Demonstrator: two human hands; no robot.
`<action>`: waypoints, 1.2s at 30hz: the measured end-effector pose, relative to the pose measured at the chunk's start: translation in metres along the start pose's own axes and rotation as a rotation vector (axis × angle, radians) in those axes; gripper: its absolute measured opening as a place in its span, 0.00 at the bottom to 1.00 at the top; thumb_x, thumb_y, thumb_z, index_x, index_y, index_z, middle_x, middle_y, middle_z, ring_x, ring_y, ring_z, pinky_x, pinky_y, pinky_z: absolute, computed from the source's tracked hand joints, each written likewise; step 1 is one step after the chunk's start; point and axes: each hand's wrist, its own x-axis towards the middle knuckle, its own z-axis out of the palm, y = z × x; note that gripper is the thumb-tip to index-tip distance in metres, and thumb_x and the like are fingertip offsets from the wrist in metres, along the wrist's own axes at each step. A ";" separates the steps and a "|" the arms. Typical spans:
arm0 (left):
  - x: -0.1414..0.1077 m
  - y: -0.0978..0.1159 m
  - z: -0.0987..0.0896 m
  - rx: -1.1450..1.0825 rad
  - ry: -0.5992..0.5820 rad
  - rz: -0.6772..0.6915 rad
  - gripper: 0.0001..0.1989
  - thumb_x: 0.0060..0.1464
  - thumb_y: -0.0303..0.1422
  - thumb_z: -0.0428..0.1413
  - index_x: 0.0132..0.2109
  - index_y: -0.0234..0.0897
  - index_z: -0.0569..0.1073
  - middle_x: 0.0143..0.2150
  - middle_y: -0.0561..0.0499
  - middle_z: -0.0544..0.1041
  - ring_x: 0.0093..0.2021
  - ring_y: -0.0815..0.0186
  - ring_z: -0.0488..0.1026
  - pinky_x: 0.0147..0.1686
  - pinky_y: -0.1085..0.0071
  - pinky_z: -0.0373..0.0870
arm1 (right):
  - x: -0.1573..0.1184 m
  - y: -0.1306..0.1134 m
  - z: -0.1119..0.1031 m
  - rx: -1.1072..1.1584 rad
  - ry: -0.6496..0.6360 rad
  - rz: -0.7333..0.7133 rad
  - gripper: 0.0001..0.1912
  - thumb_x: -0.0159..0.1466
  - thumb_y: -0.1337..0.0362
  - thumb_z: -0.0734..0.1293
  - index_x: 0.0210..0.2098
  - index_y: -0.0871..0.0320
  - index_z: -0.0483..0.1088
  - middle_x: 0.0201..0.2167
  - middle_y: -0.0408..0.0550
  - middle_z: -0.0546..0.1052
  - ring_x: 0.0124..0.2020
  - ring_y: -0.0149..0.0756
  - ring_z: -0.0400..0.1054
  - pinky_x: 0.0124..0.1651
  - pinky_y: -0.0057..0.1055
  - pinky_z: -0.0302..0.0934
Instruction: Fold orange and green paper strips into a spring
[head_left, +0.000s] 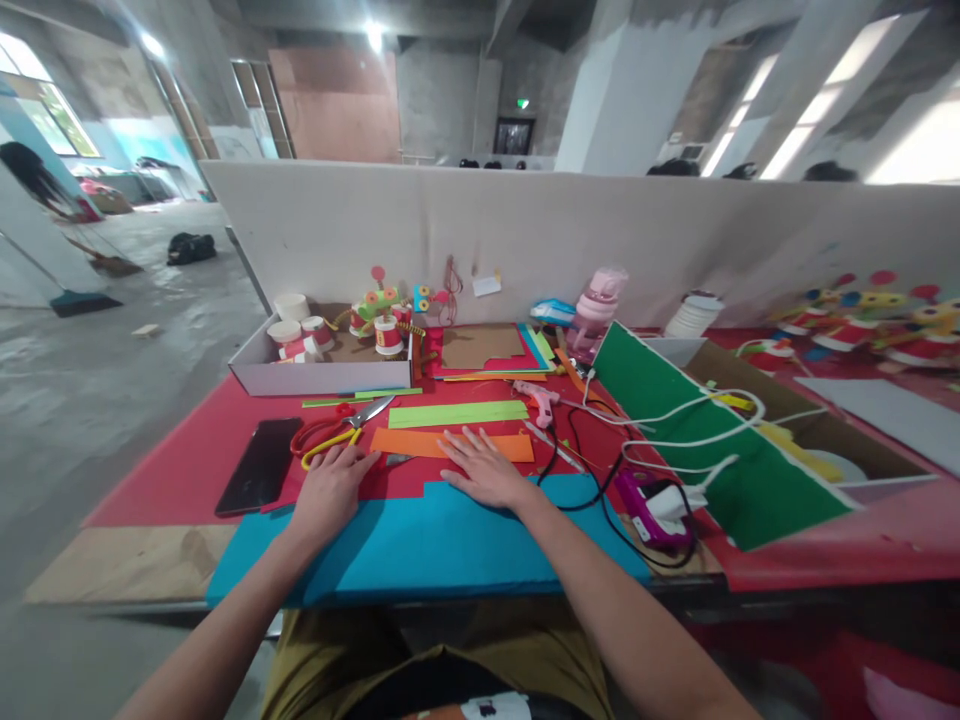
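My left hand rests on the table at the left end of an orange paper strip, just below the yellow handle of one of the scissors. Its fingers are spread and nothing shows in them. My right hand lies flat, fingers apart, its fingertips on the orange strip. Beneath both hands is a large blue sheet along the front edge. A light green strip lies behind the orange one. A small dark blade-like piece sits between the hands, partly hidden.
A black phone lies at left. Behind stands a white tray with paper cups. To the right are a pink glue gun, a purple power strip with cables, a green panel and a pink bottle.
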 end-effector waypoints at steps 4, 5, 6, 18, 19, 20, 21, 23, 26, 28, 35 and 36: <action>0.001 0.007 -0.001 0.005 -0.026 -0.006 0.27 0.58 0.22 0.45 0.62 0.43 0.69 0.55 0.41 0.72 0.53 0.51 0.66 0.48 0.55 0.63 | -0.001 0.000 0.000 -0.003 0.001 0.000 0.41 0.66 0.36 0.42 0.71 0.49 0.42 0.72 0.41 0.44 0.73 0.48 0.29 0.71 0.50 0.25; 0.002 0.008 -0.002 0.006 -0.026 -0.007 0.27 0.58 0.22 0.45 0.62 0.43 0.69 0.55 0.41 0.72 0.53 0.51 0.66 0.48 0.55 0.63 | -0.001 0.000 0.000 -0.003 0.001 -0.004 0.41 0.66 0.35 0.42 0.71 0.49 0.41 0.72 0.41 0.43 0.73 0.48 0.29 0.71 0.50 0.25; 0.002 0.010 -0.002 0.009 -0.025 -0.009 0.27 0.58 0.22 0.45 0.62 0.44 0.70 0.55 0.40 0.72 0.53 0.51 0.66 0.48 0.56 0.63 | -0.002 0.000 0.000 -0.004 0.002 -0.008 0.41 0.66 0.35 0.42 0.71 0.48 0.41 0.72 0.41 0.43 0.73 0.48 0.29 0.71 0.50 0.25; 0.006 0.023 -0.004 0.034 -0.045 0.004 0.28 0.56 0.20 0.46 0.62 0.43 0.69 0.54 0.42 0.72 0.56 0.51 0.65 0.50 0.56 0.63 | -0.001 0.001 0.003 -0.017 0.028 -0.019 0.44 0.65 0.34 0.43 0.71 0.53 0.40 0.72 0.42 0.43 0.73 0.48 0.30 0.72 0.49 0.24; 0.007 0.025 -0.004 0.028 -0.046 0.010 0.28 0.56 0.20 0.46 0.62 0.42 0.69 0.53 0.42 0.72 0.55 0.50 0.65 0.50 0.55 0.63 | -0.001 0.001 0.003 -0.018 0.032 -0.019 0.45 0.65 0.34 0.43 0.71 0.54 0.39 0.72 0.43 0.43 0.73 0.48 0.30 0.72 0.49 0.24; 0.008 0.027 -0.004 0.020 -0.046 0.018 0.28 0.56 0.20 0.46 0.62 0.42 0.69 0.53 0.42 0.73 0.55 0.51 0.65 0.50 0.56 0.63 | -0.001 0.001 0.003 -0.020 0.036 -0.017 0.45 0.64 0.34 0.43 0.71 0.55 0.39 0.72 0.43 0.43 0.73 0.48 0.30 0.72 0.49 0.25; 0.008 0.029 -0.003 0.011 -0.044 0.027 0.28 0.56 0.20 0.46 0.62 0.42 0.69 0.52 0.42 0.73 0.54 0.51 0.66 0.50 0.56 0.63 | -0.002 0.001 0.002 -0.024 0.036 -0.015 0.46 0.64 0.33 0.43 0.71 0.56 0.39 0.72 0.44 0.43 0.73 0.48 0.30 0.72 0.49 0.25; 0.009 0.032 -0.001 -0.008 -0.029 0.042 0.28 0.56 0.20 0.46 0.61 0.41 0.70 0.52 0.42 0.73 0.53 0.52 0.66 0.51 0.56 0.64 | -0.004 0.001 0.001 -0.030 0.033 -0.013 0.47 0.63 0.33 0.43 0.71 0.56 0.39 0.72 0.45 0.42 0.73 0.49 0.30 0.72 0.49 0.25; 0.006 0.033 0.001 -0.018 -0.003 0.050 0.27 0.57 0.21 0.46 0.61 0.42 0.70 0.51 0.42 0.73 0.52 0.53 0.66 0.51 0.56 0.63 | -0.004 -0.002 -0.001 -0.021 0.027 -0.014 0.48 0.62 0.31 0.44 0.71 0.56 0.38 0.72 0.45 0.42 0.73 0.49 0.29 0.72 0.49 0.24; 0.005 0.030 0.001 -0.015 -0.006 0.039 0.27 0.57 0.21 0.46 0.61 0.42 0.70 0.52 0.41 0.73 0.53 0.51 0.66 0.51 0.55 0.63 | 0.001 -0.007 -0.001 -0.001 0.011 -0.013 0.49 0.62 0.31 0.44 0.72 0.56 0.37 0.72 0.45 0.41 0.73 0.49 0.28 0.71 0.49 0.24; 0.008 0.010 0.000 -0.005 -0.013 -0.011 0.27 0.57 0.21 0.46 0.61 0.43 0.70 0.52 0.41 0.73 0.53 0.51 0.67 0.47 0.57 0.64 | 0.025 -0.022 -0.006 0.118 -0.038 0.015 0.47 0.63 0.32 0.43 0.72 0.55 0.36 0.73 0.45 0.39 0.73 0.49 0.27 0.71 0.50 0.24; 0.009 0.009 0.000 -0.005 -0.013 -0.009 0.27 0.57 0.21 0.46 0.61 0.44 0.70 0.52 0.41 0.73 0.53 0.51 0.67 0.47 0.57 0.64 | 0.021 -0.019 -0.009 0.138 -0.025 0.016 0.45 0.64 0.34 0.42 0.72 0.55 0.37 0.73 0.45 0.39 0.73 0.47 0.27 0.71 0.49 0.25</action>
